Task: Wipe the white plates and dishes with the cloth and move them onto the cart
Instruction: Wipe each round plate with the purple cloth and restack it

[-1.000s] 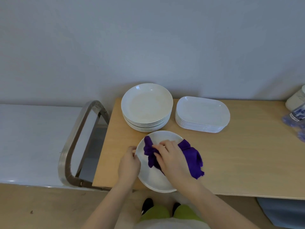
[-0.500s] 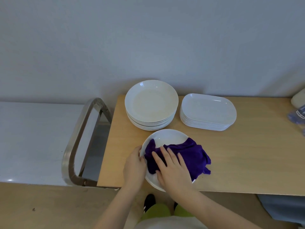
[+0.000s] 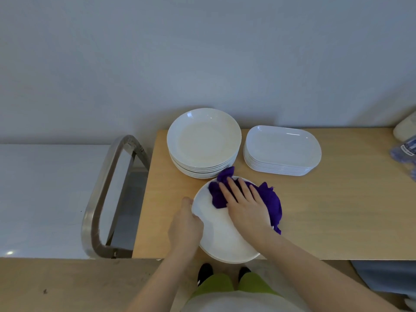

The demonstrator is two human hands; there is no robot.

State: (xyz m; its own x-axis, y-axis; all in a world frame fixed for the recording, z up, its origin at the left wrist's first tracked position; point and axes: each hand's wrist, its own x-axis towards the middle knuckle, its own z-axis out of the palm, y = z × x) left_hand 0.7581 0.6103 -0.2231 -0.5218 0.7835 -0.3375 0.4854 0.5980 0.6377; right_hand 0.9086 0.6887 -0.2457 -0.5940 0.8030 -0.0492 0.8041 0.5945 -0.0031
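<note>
A single white round plate lies at the front edge of the wooden table, partly overhanging it. My left hand grips the plate's left rim. My right hand lies flat with straight fingers on a purple cloth, pressing it onto the plate's far half. Behind the plate stands a stack of white round plates, and to its right a stack of white oval dishes.
The cart with a white top and a steel handle stands left of the table. A white container and a plastic-wrapped item sit at the table's far right. My shoes show below the table edge.
My right hand has slid the cloth from the plate's near part toward its far rim and its fingers have flattened. My left hand keeps its hold on the left rim.
</note>
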